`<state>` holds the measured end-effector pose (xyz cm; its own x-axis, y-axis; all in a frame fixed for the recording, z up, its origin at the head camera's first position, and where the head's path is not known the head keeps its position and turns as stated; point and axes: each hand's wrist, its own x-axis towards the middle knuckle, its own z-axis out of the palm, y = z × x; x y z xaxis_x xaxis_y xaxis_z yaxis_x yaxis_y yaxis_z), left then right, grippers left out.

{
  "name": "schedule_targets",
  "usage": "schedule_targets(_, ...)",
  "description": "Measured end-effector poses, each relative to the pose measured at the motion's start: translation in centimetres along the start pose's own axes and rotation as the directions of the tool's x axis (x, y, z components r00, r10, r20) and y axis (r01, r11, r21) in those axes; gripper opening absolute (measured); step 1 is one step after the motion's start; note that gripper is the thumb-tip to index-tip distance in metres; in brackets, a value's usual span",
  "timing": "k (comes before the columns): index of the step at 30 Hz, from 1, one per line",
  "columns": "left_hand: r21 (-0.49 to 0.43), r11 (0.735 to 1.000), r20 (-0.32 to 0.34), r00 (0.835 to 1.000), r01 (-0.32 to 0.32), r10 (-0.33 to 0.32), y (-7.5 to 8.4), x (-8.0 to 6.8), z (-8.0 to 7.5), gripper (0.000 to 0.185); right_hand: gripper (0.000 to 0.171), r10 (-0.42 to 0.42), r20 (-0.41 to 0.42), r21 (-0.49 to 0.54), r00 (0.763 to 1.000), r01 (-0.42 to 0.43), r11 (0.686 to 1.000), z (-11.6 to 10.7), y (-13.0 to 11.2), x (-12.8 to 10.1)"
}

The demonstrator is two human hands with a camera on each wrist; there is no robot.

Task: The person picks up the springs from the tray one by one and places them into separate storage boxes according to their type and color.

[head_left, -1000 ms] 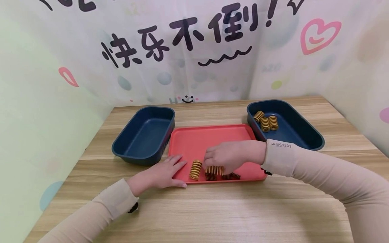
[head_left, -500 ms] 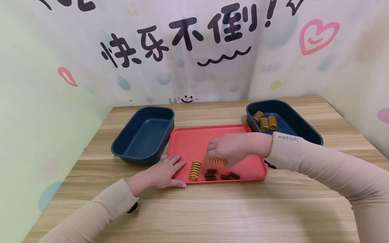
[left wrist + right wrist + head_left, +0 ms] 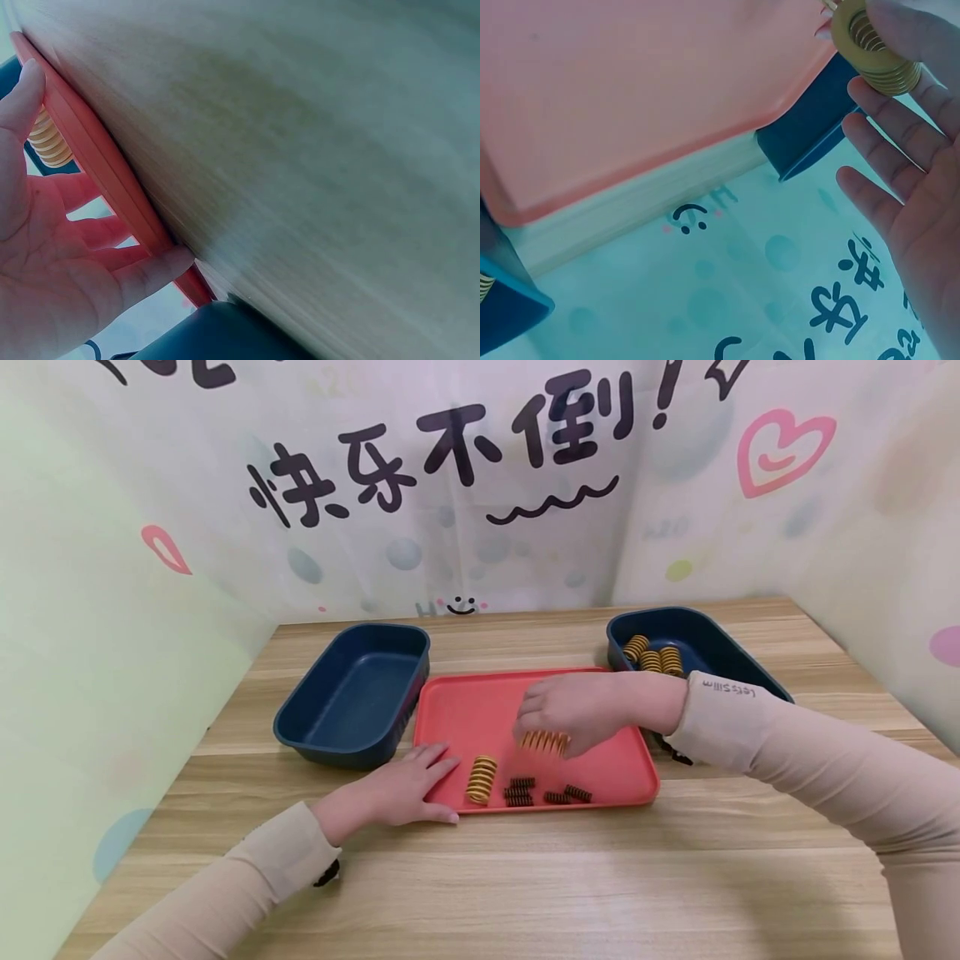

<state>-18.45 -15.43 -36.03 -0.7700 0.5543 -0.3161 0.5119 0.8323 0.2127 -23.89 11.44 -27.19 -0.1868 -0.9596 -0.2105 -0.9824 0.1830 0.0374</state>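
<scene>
My right hand (image 3: 573,708) pinches a large yellow coil spring (image 3: 543,743) above the red tray (image 3: 472,702). In the right wrist view that spring (image 3: 874,52) sits between thumb and fingers, its open end showing. My left hand (image 3: 401,787) rests on the tray's left front corner with fingers spread; the left wrist view shows its fingers (image 3: 94,232) against the tray edge (image 3: 105,150). Beside it on the tray lies another large yellow spring (image 3: 482,779). Several small dark springs (image 3: 519,793) lie along the tray's front edge.
A dark blue bin (image 3: 352,693) with nothing visible inside stands left of the tray. A second blue bin (image 3: 701,639) at the right holds several yellow springs (image 3: 637,648); my right forearm covers its near part. A printed cloth (image 3: 450,543) hangs behind the wooden table (image 3: 480,885).
My right hand has lifted the large yellow spring off the tray and moved slightly up and to the right. Small dark springs beneath it have come into view. My left hand stays put.
</scene>
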Motion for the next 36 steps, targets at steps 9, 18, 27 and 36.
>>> schedule_targets(9,0.001,1.000,-0.007,1.000,-0.007,0.007,0.0,0.0,0.0,0.081,0.046,0.019,-0.030,0.004,0.999,-0.019,1.000,-0.4,0.6,-0.8)
schedule_targets(18,0.003,1.000,-0.005,1.000,-0.006,0.006,0.1,-0.1,-0.1,0.081,0.049,0.089,-0.045,0.028,0.995,-0.088,0.996,-0.8,1.2,-2.1)
schedule_targets(27,0.004,1.000,-0.004,1.000,-0.006,0.006,0.1,-0.1,-0.1,0.081,0.051,0.171,-0.063,0.020,0.983,-0.170,0.985,-0.7,2.1,-3.5)
schedule_targets(36,-0.003,1.000,-0.004,1.000,-0.006,0.006,0.1,-0.1,-0.1,0.080,0.052,0.246,-0.100,0.012,0.964,-0.246,0.969,-0.3,3.1,-4.8)
